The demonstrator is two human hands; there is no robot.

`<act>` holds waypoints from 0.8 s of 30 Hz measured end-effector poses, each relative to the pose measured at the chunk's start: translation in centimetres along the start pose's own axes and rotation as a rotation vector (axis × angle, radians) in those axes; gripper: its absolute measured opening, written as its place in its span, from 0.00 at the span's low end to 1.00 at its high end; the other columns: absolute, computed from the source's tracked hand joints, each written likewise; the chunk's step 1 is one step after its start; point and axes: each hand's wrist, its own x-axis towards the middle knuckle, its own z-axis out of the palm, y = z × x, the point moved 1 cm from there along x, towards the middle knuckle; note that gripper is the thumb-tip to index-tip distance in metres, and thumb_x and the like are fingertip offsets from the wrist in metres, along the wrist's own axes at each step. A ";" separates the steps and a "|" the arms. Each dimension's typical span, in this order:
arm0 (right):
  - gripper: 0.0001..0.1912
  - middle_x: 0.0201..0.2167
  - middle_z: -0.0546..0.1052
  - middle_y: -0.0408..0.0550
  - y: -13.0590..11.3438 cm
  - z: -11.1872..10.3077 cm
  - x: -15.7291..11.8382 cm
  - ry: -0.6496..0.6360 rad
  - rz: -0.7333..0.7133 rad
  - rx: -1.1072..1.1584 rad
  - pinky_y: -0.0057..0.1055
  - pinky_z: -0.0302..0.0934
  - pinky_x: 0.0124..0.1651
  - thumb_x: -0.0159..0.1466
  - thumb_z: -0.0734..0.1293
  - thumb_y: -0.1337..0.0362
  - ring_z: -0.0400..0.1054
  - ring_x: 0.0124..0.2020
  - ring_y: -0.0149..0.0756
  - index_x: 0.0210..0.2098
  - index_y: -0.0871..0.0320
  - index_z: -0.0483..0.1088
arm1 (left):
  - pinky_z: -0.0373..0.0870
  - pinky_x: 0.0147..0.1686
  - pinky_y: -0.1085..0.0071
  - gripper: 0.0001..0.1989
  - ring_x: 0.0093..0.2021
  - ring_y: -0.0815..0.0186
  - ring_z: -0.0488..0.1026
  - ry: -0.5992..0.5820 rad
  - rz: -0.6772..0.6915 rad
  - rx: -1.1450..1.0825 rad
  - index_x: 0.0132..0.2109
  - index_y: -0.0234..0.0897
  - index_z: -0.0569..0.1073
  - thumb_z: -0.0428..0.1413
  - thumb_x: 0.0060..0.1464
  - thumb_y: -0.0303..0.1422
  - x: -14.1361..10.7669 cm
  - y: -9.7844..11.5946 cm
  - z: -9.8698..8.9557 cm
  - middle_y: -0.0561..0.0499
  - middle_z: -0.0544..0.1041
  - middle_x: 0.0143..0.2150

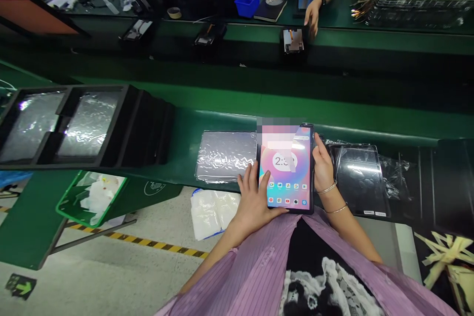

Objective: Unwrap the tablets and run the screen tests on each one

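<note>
A tablet computer [285, 177] in a dark case stands tilted up at the belt's near edge, its screen lit with a colourful wallpaper, a clock and app icons. The top of the screen is blurred out. My left hand [255, 197] grips its lower left side, with the thumb across the bottom edge. My right hand [323, 164] holds the right edge. To the left lies a tablet sealed in clear bubbled plastic [224, 156], close to my left fingers. On the right, a dark tablet in clear film [359, 177] lies near my right hand.
The green conveyor belt [222, 128] runs across the view. A black foam tray [85, 126] with wrapped sheets stands at left, above a green bin [91, 197] and white plastic bags [214, 212]. Across the line, a co-worker's hand [313, 15] touches a device in a black holder [294, 41].
</note>
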 end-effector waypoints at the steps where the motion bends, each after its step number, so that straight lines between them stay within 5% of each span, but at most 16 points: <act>1: 0.32 0.64 0.60 0.44 0.1 0.0 0.0 0.000 0.004 0.003 0.42 0.51 0.67 0.58 0.68 0.48 0.56 0.64 0.42 0.59 0.51 0.64 | 0.38 0.57 0.28 0.51 0.68 0.32 0.36 -0.007 0.024 0.057 0.64 0.37 0.50 0.62 0.40 0.56 -0.1 0.0 0.3 0.26 0.42 0.68; 8: 0.32 0.65 0.59 0.43 0.2 -0.1 0.0 -0.011 -0.003 0.011 0.43 0.51 0.67 0.58 0.68 0.47 0.56 0.64 0.42 0.59 0.50 0.64 | 0.45 0.56 0.29 0.53 0.68 0.35 0.42 0.131 -0.065 0.215 0.67 0.31 0.47 0.60 0.44 0.55 0.7 0.2 1.4 0.23 0.45 0.68; 15: 0.32 0.65 0.59 0.43 0.6 -0.3 0.4 -0.010 0.006 0.014 0.46 0.44 0.69 0.58 0.68 0.48 0.53 0.65 0.42 0.59 0.50 0.64 | 0.46 0.54 0.29 0.50 0.67 0.36 0.44 0.140 -0.031 0.186 0.68 0.33 0.45 0.56 0.48 0.55 0.8 0.3 1.2 0.23 0.47 0.67; 24: 0.31 0.64 0.59 0.44 0.5 -0.3 0.2 0.002 -0.012 -0.004 0.43 0.46 0.69 0.59 0.68 0.48 0.53 0.65 0.41 0.59 0.51 0.65 | 0.52 0.57 0.41 0.27 0.65 0.45 0.49 0.263 -0.008 0.136 0.64 0.40 0.58 0.51 0.59 0.40 0.6 -0.1 -0.3 0.32 0.48 0.65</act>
